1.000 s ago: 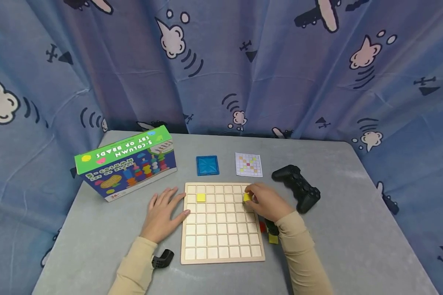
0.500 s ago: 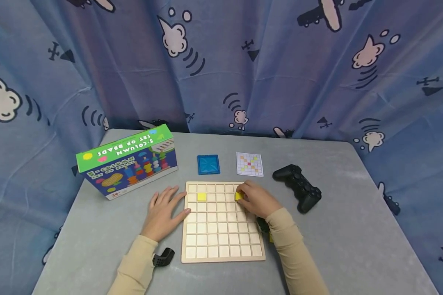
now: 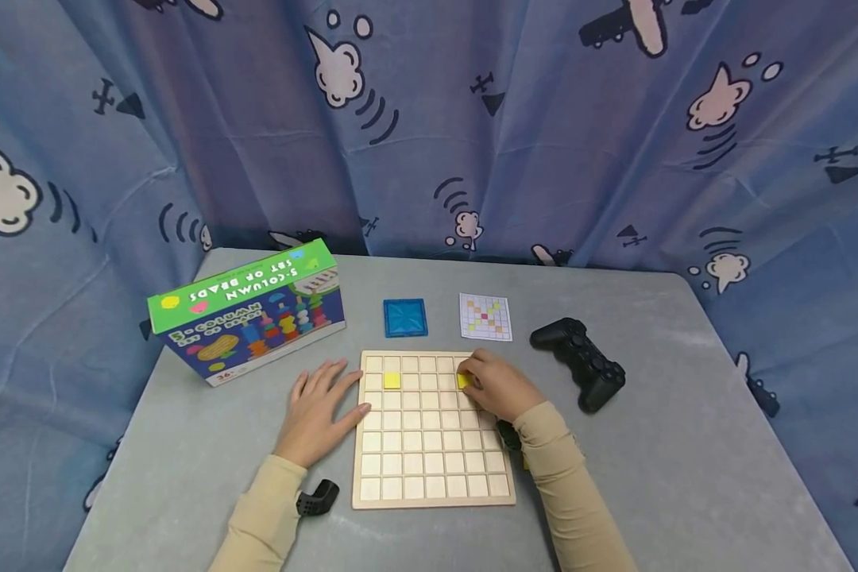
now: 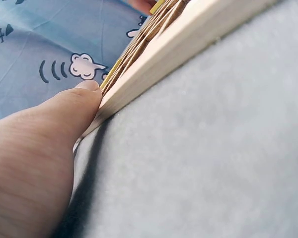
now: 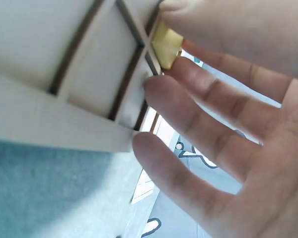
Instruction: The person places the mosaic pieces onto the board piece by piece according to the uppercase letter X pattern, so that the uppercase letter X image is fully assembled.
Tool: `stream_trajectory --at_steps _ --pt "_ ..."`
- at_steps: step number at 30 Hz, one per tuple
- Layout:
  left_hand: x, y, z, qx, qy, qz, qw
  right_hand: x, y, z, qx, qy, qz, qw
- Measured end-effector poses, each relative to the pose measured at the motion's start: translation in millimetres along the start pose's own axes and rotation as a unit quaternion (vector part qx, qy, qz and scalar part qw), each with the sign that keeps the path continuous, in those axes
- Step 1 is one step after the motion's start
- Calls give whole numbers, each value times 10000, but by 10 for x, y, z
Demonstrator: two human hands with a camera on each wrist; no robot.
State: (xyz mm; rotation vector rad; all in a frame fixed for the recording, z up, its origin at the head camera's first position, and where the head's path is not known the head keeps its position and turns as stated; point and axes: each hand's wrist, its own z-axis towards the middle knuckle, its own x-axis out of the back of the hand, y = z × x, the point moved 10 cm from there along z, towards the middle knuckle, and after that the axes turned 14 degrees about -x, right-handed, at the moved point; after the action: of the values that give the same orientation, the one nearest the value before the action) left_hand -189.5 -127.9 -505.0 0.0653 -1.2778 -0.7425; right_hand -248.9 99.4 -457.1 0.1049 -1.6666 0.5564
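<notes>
The left hand (image 3: 316, 421) lies with fingers spread, grasping nothing, its thumb and index finger touching the left edge of the gridded wooden board (image 3: 433, 442) on the worktop (image 3: 686, 413). The right hand (image 3: 502, 388) pinches a yellow tile (image 5: 166, 48) at the board's far right; whether it is seated cannot be told. A second yellow tile (image 3: 392, 380) occupies a cell near the far left corner.

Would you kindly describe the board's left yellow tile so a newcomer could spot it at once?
On the grey table lies a wooden grid board. The yellow tile sits in its second column from the left, second row from the far edge. No hand touches it, whereas the right hand pinches the other yellow tile.
</notes>
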Motion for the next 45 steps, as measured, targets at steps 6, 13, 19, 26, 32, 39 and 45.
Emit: stream_trajectory --at_steps 6,13,19,26,32,39,45 --pt "4 -12 9 22 0 -11 10000 4 10 11 -15 -3 63 10000" --pt "0 -12 9 45 -1 -53 10000 7 18 4 -30 -3 87 10000" --pt "-5 0 14 42 31 -89 9999 -7 56 0 -134 -63 137 9998" --pt "-12 7 15 -30 98 -92 9999 89 164 -113 -479 -195 643 9966" --pt "18 -8 -9 -6 162 -47 9999 261 289 -424 -646 -46 677 9956" --pt "22 -17 -17 4 150 -1 9999 247 569 -820 -1248 123 644 9900" --pt "6 -15 -3 24 96 -44 9999 189 789 -1105 -1773 243 724 9812"
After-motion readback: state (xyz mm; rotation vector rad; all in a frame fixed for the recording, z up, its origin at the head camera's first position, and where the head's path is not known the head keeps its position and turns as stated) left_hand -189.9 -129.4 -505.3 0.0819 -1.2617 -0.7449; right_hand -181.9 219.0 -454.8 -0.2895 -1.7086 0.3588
